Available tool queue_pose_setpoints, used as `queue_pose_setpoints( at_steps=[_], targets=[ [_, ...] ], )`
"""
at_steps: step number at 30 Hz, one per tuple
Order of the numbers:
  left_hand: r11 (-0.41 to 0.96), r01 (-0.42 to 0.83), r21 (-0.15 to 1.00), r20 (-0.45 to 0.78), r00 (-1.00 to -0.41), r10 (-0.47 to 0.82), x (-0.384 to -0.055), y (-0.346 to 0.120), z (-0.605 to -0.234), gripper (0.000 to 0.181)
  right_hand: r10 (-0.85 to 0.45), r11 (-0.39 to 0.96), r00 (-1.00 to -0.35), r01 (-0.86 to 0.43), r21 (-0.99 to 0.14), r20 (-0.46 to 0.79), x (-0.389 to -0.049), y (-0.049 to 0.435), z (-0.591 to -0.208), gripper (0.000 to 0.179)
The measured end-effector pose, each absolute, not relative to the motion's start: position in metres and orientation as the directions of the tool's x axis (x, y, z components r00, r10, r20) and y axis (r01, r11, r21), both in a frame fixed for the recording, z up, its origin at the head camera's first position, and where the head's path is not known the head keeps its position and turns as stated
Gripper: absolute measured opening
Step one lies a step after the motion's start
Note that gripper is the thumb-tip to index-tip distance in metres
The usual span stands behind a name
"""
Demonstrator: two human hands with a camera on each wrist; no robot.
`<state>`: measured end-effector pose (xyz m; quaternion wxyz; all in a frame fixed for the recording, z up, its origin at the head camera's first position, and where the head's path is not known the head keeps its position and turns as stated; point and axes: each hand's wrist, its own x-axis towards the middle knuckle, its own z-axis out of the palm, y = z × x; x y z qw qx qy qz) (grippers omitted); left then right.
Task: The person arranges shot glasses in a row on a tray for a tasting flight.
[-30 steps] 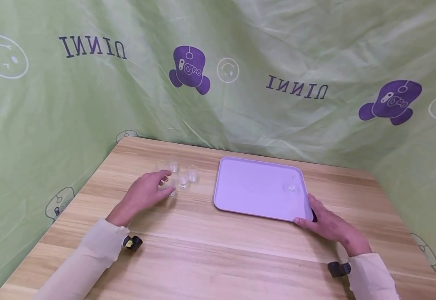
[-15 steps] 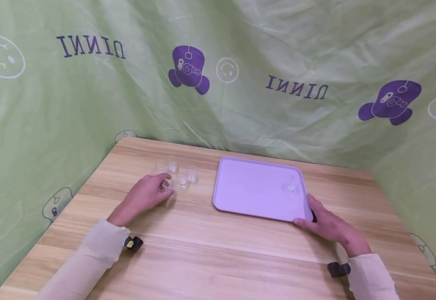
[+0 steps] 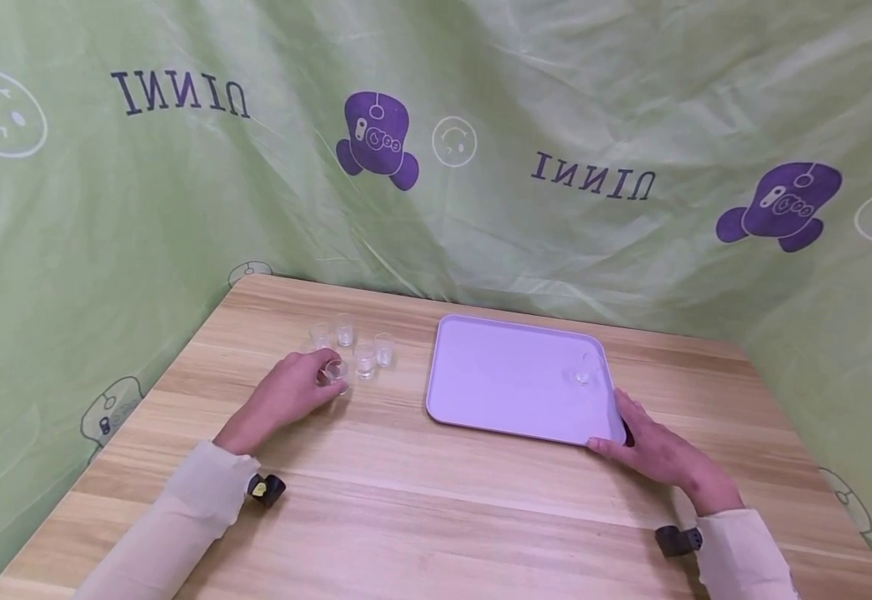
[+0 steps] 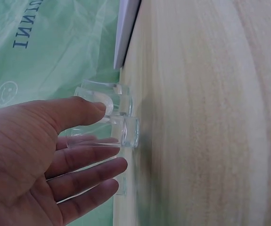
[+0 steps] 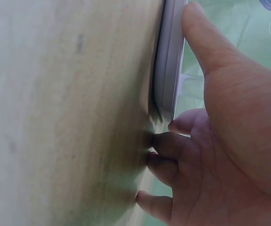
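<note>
In the head view, the left hand [image 3: 283,392] works toward the far left corner of the table [image 3: 436,512], its thumb and forefinger around a small clear glass [image 3: 336,375]. Four other glasses [image 3: 364,361] stand upright just beyond it and to its right. The right hand [image 3: 657,442], well apart from the left, holds the near right corner of a lilac tray [image 3: 511,379], which lies near the table's far edge. One more glass [image 3: 582,377] stands on the tray, near its right edge. Behind the table hangs a green cloth [image 3: 421,233] with purple prints.

In the left wrist view, the thumb and forefinger pinch the glass, whose base is close to the table; whether it touches is hard to tell. The other fingers stretch out past it.

In the right wrist view, the thumb presses the tray's rim, while the fingers bend by the corner.
</note>
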<state>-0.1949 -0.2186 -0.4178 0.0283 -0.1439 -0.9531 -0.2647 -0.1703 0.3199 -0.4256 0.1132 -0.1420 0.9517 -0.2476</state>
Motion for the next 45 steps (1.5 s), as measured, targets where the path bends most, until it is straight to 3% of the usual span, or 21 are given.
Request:
queue_pose_setpoints(
  at_steps=[22, 45],
  targets=[
    [0.782, 0.304, 0.544, 0.142, -0.952, 0.271, -0.188, -0.215, -0.406, 0.023, -0.342, 0.826, -0.931, -0.231, -0.515, -0.131, -0.173, 0.321, -0.427, 0.107],
    [0.700, 0.477, 0.532, 0.248, -0.878, 0.409, -0.191, -0.160, -0.387, 0.026, -0.342, 0.823, -0.930, -0.229, -0.519, -0.132, -0.173, 0.320, -0.429, 0.107]
  ],
)
